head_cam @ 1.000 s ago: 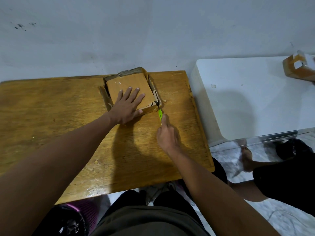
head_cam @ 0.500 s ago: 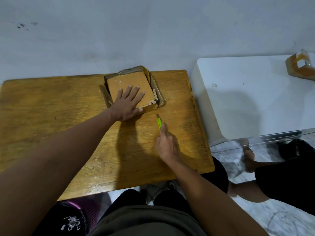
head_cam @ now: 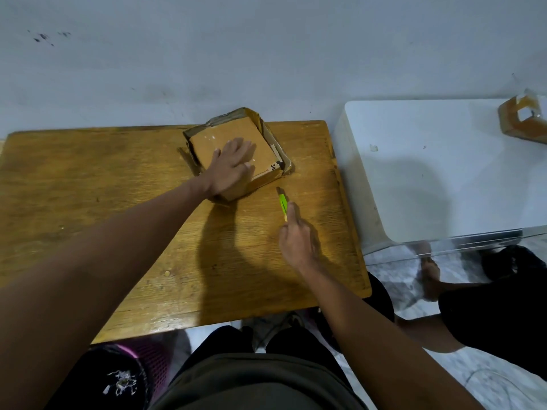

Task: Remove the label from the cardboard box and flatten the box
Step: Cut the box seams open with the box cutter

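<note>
In the head view, the cardboard box (head_cam: 236,152) is being turned slightly on the wooden table (head_cam: 88,202) since a second ago, and the green cutter (head_cam: 283,204) is being drawn back from its corner. The box is being pressed by the flat left hand (head_cam: 233,167); the cutter is being gripped by the right hand (head_cam: 297,241).

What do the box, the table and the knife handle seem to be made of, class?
Box: brown cardboard, matte, with torn, creased flaps. Table: wood, probably varnished; grain lines and glare show. Knife: bright green handle, likely plastic; too small to tell for sure.
</note>
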